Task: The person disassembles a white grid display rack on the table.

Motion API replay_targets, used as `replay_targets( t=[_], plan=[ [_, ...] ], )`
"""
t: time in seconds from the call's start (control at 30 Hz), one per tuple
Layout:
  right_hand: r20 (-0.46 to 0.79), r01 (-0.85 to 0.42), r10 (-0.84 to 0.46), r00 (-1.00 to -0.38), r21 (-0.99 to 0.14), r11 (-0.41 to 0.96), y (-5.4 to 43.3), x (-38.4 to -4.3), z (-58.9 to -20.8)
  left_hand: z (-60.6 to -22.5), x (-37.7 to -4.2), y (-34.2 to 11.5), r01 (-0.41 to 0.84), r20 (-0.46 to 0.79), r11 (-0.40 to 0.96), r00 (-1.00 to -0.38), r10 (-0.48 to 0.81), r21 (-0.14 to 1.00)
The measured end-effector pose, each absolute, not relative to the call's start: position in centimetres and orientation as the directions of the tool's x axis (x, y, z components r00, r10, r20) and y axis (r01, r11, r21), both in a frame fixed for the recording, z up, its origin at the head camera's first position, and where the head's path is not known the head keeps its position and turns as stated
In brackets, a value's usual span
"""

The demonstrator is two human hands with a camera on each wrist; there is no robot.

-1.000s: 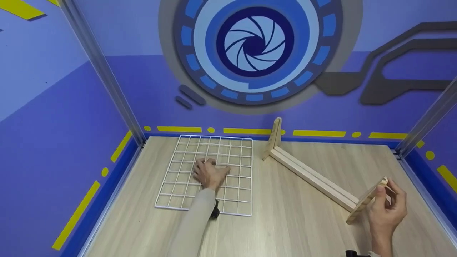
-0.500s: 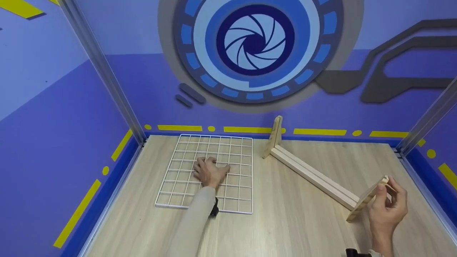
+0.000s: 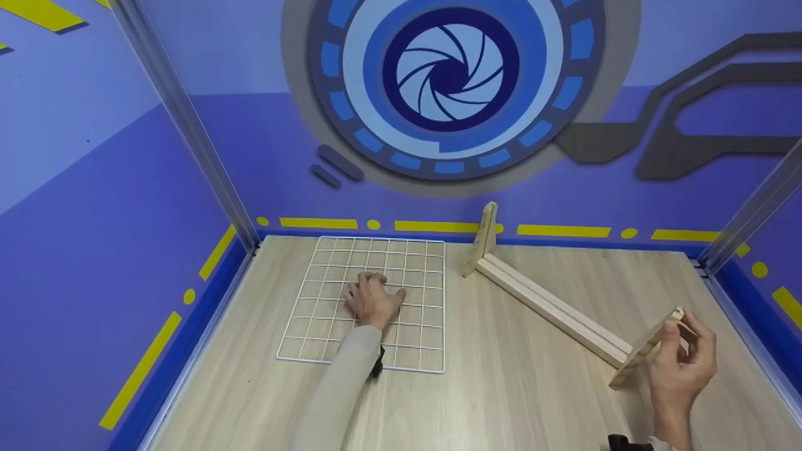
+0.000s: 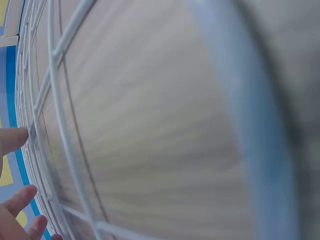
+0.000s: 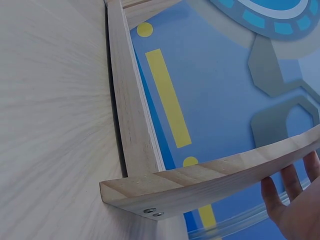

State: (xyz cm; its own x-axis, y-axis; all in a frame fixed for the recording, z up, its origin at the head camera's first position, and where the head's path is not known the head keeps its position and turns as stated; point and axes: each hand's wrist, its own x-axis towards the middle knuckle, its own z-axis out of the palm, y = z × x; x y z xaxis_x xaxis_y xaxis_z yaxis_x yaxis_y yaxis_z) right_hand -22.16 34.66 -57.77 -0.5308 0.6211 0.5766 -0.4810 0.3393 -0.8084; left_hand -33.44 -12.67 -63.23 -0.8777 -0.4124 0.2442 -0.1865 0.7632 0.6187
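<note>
On the left of the table lies a white wire grid panel (image 3: 301, 326), flat, with square openings. My left hand (image 3: 374, 302) rests on its middle, fingers spread and lightly bent, thumb out to the right. In the left wrist view its fingertips (image 4: 29, 191) are right at the wires. To the right stands a wooden stand (image 3: 557, 313), a long grooved bar joining two upright end pieces. My right hand (image 3: 683, 369) grips the top of the near end piece (image 3: 645, 347) between thumb and fingers. Two screw heads (image 5: 150, 210) show low on that end piece in the right wrist view.
A blue and purple printed wall (image 3: 250, 156) rises behind the light wood table (image 3: 476, 407). Metal corner posts (image 3: 188, 125) stand at the back. The far end piece (image 3: 484, 241) of the stand is close to the back wall.
</note>
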Motion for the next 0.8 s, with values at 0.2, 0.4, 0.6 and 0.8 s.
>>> replay_targets(
  t=[0.2,0.4,0.6,0.8],
  plan=[
    [0.546,-0.438,0.630,-0.552,-0.833,0.339,33.7,-21.4,-56.4,-62.9,-33.0,-13.1,-0.197,0.223,0.773,-0.889,-0.401,0.604],
    [0.548,-0.425,0.613,-0.570,-0.835,0.351,33.5,-21.0,-55.9,-61.8,-32.6,-13.8,-0.177,0.197,0.799,-0.917,-0.346,0.575],
    [0.530,-0.427,0.593,-0.606,-0.846,0.320,34.5,-21.3,-56.7,-60.5,-31.9,-14.9,-0.139,0.191,0.804,-0.935,-0.299,0.578],
    [0.547,-0.415,0.555,-0.626,-0.837,0.356,34.6,-21.1,-56.3,-59.5,-31.2,-16.3,-0.096,0.206,0.807,-0.943,-0.262,0.583]
  ],
)
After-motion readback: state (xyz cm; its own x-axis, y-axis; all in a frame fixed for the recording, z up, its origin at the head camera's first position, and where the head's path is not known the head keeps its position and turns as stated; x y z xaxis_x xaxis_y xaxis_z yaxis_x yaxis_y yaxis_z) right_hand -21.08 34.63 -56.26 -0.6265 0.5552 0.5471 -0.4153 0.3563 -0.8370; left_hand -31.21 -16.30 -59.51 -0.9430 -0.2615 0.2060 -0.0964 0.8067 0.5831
